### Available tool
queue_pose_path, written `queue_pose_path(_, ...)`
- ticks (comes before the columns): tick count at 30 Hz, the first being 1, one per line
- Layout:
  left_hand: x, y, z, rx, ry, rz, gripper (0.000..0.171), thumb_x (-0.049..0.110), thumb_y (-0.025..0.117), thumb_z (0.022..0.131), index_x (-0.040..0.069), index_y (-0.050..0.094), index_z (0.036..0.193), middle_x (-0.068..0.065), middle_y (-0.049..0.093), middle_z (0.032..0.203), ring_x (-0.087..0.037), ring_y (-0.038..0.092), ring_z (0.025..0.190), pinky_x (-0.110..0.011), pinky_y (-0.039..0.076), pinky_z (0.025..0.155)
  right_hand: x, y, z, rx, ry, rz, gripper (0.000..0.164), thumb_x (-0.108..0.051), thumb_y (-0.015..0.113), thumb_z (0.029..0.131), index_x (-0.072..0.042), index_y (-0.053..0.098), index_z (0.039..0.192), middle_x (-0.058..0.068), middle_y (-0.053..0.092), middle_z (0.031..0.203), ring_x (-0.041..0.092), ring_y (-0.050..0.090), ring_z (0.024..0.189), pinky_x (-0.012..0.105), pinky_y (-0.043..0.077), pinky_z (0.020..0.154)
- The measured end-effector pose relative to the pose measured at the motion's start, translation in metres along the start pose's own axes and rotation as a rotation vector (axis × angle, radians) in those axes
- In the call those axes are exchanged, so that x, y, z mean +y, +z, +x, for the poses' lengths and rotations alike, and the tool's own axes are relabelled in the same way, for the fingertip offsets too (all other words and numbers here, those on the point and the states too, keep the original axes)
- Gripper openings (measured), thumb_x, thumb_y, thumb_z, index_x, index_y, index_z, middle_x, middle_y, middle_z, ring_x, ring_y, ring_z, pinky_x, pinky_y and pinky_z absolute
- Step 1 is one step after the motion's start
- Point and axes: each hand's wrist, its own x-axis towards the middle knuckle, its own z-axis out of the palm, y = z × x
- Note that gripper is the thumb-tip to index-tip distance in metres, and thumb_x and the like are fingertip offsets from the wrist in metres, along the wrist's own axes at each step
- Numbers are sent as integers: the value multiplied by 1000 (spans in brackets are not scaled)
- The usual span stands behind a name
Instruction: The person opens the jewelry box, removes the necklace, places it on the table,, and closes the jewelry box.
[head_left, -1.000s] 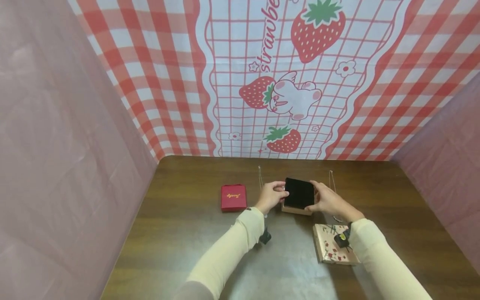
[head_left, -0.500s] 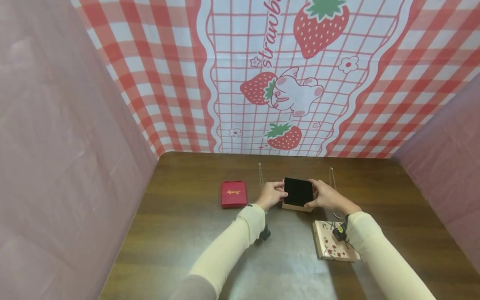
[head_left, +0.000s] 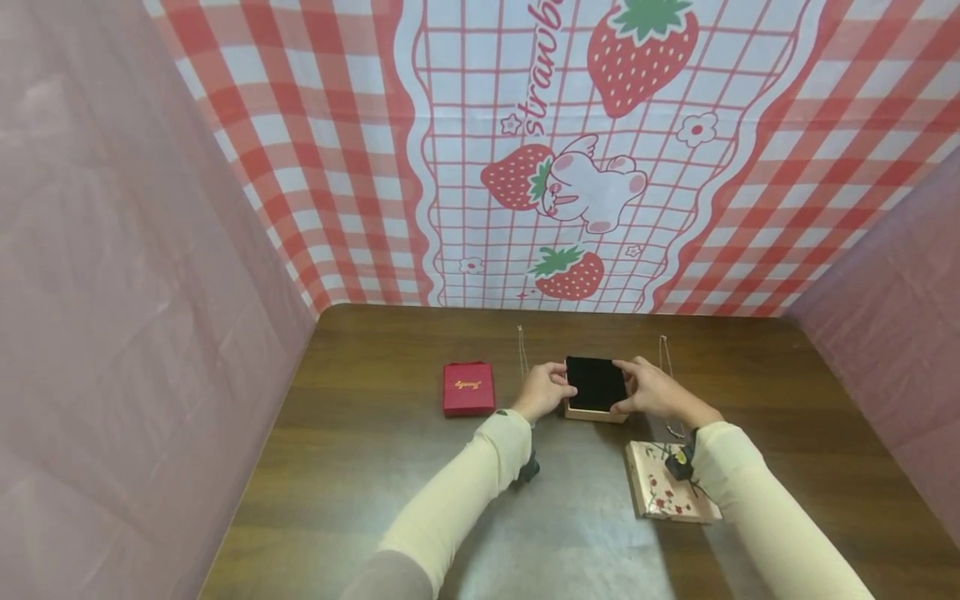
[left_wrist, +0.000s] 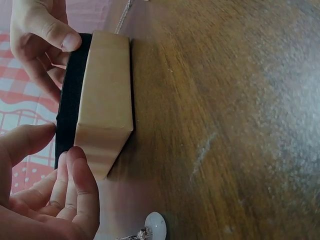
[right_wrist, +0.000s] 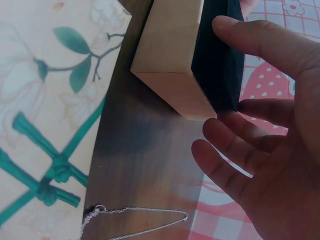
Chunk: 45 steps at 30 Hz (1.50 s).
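Observation:
A square black velvety insert [head_left: 596, 383] sits at the top of a beige box base [head_left: 595, 415], standing proud of its rim in both wrist views. My left hand [head_left: 541, 390] pinches the insert's left side between thumb and fingertips, with some fingertips close to the box wall. On the opposite side my right hand [head_left: 654, 390] holds the insert, its thumb [right_wrist: 227, 24] on the black edge facing me. The inside of the box is hidden under the insert.
A flowered box lid [head_left: 660, 496] lies below my right wrist. To the left is a red box [head_left: 468, 390] with gold lettering. One thin necklace [head_left: 522, 350] lies behind my left hand, another necklace [head_left: 664, 354] behind my right. A patterned cloth [head_left: 450, 167] hangs at the back.
The black insert has turned slightly and now lines up more squarely with the beige box. Both hands keep hold of it and have shifted only a little. The head view tilted slightly.

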Motion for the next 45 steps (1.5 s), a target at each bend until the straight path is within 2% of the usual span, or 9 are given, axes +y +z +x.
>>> queue_pose_path(8, 1, 1, -1, 15, 15, 96, 50, 10, 77, 80, 3, 60, 127, -8, 74, 91, -13, 66, 81, -23, 52, 79, 1, 2, -3, -13, 10, 1, 86, -24, 83, 73, 11, 41, 140, 20, 50, 106, 20, 51, 80, 29, 43, 63)
queue_pose_path(11, 1, 2, -1, 26, 52, 171, 55, 11, 78, 80, 9, 57, 131, -5, 72, 88, -13, 65, 80, -25, 52, 80, 1, 2, -4, 0, -2, -8, 82, -29, 81, 78, 9, 44, 140, 20, 51, 107, 22, 54, 83, 31, 47, 66)
queue_pose_path(14, 1, 2, -1, 26, 109, 257, 52, 12, 78, 81, 13, 60, 129, -2, 70, 85, -11, 62, 78, -24, 50, 78, 1, 2, -4, 9, -20, -12, 73, -35, 74, 85, 7, 47, 139, 22, 52, 108, 25, 59, 88, 36, 52, 69)
queue_pose_path(18, 1, 2, -3, 16, 174, 352, 43, 15, 77, 82, 14, 66, 124, 0, 67, 83, -10, 58, 77, -21, 46, 73, 0, 3, -4, 35, -30, -9, 60, -29, 70, 89, 4, 52, 136, 20, 53, 104, 26, 60, 89, 35, 51, 67)
queue_pose_path(24, 0, 2, -4, 1, 215, 461, 42, 21, 77, 82, 16, 67, 123, 3, 62, 81, -9, 54, 77, -19, 41, 69, -2, 7, -3, 97, -39, -36, 55, -20, 75, 84, 5, 57, 130, 17, 53, 94, 21, 54, 77, 30, 43, 61)
queue_pose_path(29, 0, 2, -5, -19, 212, 500, 44, 22, 77, 82, 16, 67, 124, 3, 60, 82, -10, 52, 78, -20, 37, 68, -6, 9, -2, 120, -29, -60, 55, -20, 78, 81, 5, 59, 127, 17, 53, 92, 22, 52, 75, 31, 42, 61)
queue_pose_path(35, -3, 4, -5, -11, 209, 524, 43, 24, 78, 81, 18, 67, 123, 3, 59, 81, -10, 53, 77, -21, 38, 66, -7, 12, -3, 132, -13, -76, 55, -22, 79, 79, 4, 61, 125, 17, 53, 91, 24, 54, 77, 32, 43, 62)
queue_pose_path(41, -5, 8, -6, -4, 174, 586, 44, 29, 77, 81, 22, 67, 123, 3, 62, 84, -13, 59, 88, -28, 46, 78, -6, 16, -1, 141, 7, -88, 54, -23, 80, 78, 3, 63, 124, 17, 53, 91, 24, 54, 77, 34, 44, 63)
queue_pose_path(45, -3, 10, -7, -7, 149, 642, 43, 31, 76, 81, 25, 68, 123, -1, 70, 103, -17, 64, 103, -35, 50, 87, -5, 19, 1, 136, 0, -121, 53, -25, 80, 78, 3, 65, 120, 18, 55, 90, 23, 51, 75, 35, 43, 63)
